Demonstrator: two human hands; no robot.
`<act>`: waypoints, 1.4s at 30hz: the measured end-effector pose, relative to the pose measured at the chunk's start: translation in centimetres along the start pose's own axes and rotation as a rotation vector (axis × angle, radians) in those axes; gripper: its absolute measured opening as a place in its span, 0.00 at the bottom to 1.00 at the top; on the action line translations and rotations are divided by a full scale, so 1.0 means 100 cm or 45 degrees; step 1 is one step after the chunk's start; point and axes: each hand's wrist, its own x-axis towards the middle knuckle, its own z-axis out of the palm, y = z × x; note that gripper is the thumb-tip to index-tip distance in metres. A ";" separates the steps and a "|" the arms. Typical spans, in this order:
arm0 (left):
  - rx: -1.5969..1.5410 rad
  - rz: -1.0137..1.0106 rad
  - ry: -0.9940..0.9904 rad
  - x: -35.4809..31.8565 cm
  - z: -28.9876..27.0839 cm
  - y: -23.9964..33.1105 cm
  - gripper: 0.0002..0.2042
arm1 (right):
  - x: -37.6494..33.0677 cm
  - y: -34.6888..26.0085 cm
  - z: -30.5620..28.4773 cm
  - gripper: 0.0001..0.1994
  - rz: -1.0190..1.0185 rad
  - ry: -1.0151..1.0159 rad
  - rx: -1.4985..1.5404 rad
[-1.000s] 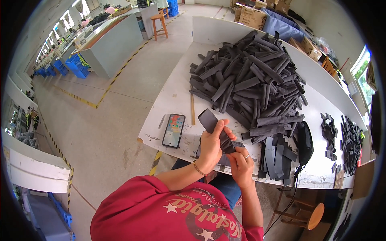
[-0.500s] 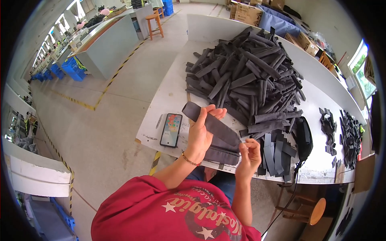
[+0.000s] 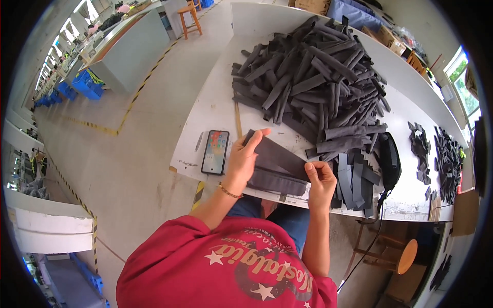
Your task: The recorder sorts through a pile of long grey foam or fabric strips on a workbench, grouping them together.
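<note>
Above the counter (image 3: 205, 97), our left hand (image 3: 244, 155) and right hand (image 3: 322, 180) each have a pinching grip on one charcoal fabric strip (image 3: 280, 158), not set down yet; can't tell if that big heap (image 3: 313, 84) is done.

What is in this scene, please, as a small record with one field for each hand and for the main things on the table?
Left hand: holds the far left end of the strip
Right hand: pinches the other end
Strip: dark grey, slanting between both hands
Near piece: dark, lying at the table edge
Pile: many dark grey pieces, beyond the hands
Phone: left of the left hand, screen lit
Flat strips: overlapping, right of the right hand
</note>
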 end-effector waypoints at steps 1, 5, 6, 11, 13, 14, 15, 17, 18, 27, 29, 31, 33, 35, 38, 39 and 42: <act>0.257 0.044 0.050 -0.002 -0.014 -0.002 0.13 | -0.002 0.007 -0.008 0.06 0.045 -0.030 0.009; 0.653 0.053 0.055 -0.032 -0.043 -0.019 0.08 | -0.016 0.044 -0.022 0.06 0.130 -0.039 -0.236; 0.784 0.268 0.042 -0.037 -0.050 -0.031 0.08 | -0.019 0.049 -0.021 0.07 0.100 -0.012 -0.424; 1.211 0.794 0.078 -0.042 -0.059 -0.060 0.06 | -0.027 0.073 -0.018 0.10 0.064 0.110 -0.709; 1.316 0.844 0.081 -0.040 -0.060 -0.065 0.06 | -0.029 0.083 -0.025 0.11 -0.041 0.131 -0.820; 1.336 0.880 0.160 -0.038 -0.058 -0.063 0.07 | -0.029 0.083 -0.023 0.10 -0.167 0.136 -0.894; 1.353 0.916 0.237 -0.036 -0.056 -0.061 0.07 | -0.028 0.082 -0.022 0.10 -0.294 0.144 -0.968; 1.285 0.867 0.201 -0.014 -0.052 -0.046 0.07 | -0.025 0.075 -0.032 0.09 -0.244 0.203 -0.938; 1.220 0.811 0.171 0.001 -0.050 -0.037 0.06 | -0.020 0.073 -0.045 0.07 -0.237 0.270 -0.972; 1.106 0.731 0.236 0.203 -0.026 -0.034 0.08 | 0.017 0.082 -0.156 0.12 -0.320 0.402 -1.665; 1.205 0.781 0.239 0.228 -0.013 -0.045 0.09 | 0.020 0.082 -0.152 0.14 -0.317 0.352 -1.871; 1.512 0.849 0.278 0.243 -0.001 -0.058 0.15 | 0.019 0.087 -0.149 0.16 -0.048 0.179 -2.091; 1.771 0.783 0.200 0.253 0.002 -0.076 0.15 | 0.019 0.102 -0.152 0.14 -0.088 0.194 -2.175; 1.824 0.740 0.180 0.260 -0.002 -0.082 0.14 | 0.020 0.108 -0.153 0.12 -0.061 0.115 -2.319; 1.513 0.721 0.239 0.262 -0.011 -0.072 0.10 | 0.020 0.101 -0.159 0.10 -0.247 0.060 -2.210; 1.519 0.719 0.246 0.259 -0.012 -0.067 0.10 | 0.020 0.098 -0.161 0.10 -0.318 0.021 -2.120; 0.426 0.008 0.121 0.234 0.001 -0.042 0.09 | 0.016 0.090 -0.174 0.08 -0.420 0.037 -1.903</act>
